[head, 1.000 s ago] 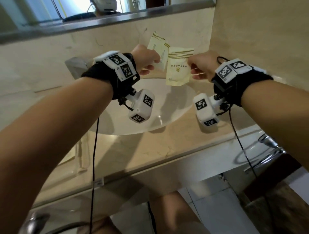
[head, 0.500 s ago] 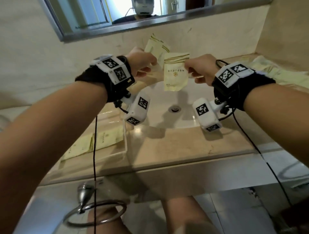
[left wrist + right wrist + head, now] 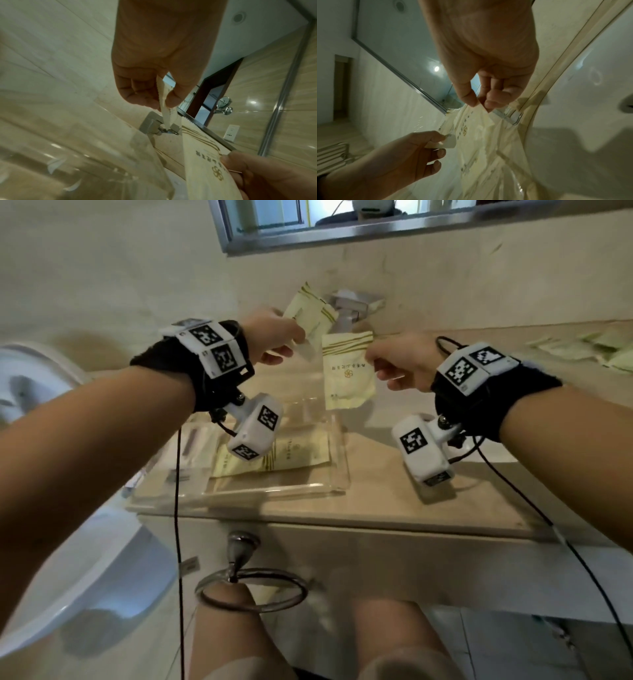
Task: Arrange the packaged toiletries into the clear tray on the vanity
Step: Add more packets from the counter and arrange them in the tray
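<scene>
My left hand (image 3: 274,338) pinches one pale yellow toiletry packet (image 3: 308,313) by its edge, held up above the clear tray (image 3: 339,470). My right hand (image 3: 394,361) pinches a second packet (image 3: 347,371) with a gold flower logo, hanging over the tray's right half. In the left wrist view the left hand (image 3: 163,100) pinches its packet (image 3: 169,116) between thumb and fingers. In the right wrist view the right hand (image 3: 481,102) pinches the second packet's (image 3: 471,128) corner. More packets (image 3: 274,457) lie flat inside the tray.
Several loose packets (image 3: 589,347) lie on the beige vanity counter (image 3: 428,501) at the far right. A metal wall fitting (image 3: 349,309) sits behind the tray. A towel ring (image 3: 250,587) hangs below the counter edge, and a white toilet (image 3: 51,542) stands at the left.
The view has swung left from the sink to the tray. Both hands, each still holding its packet, have moved left and now hang over the tray.
</scene>
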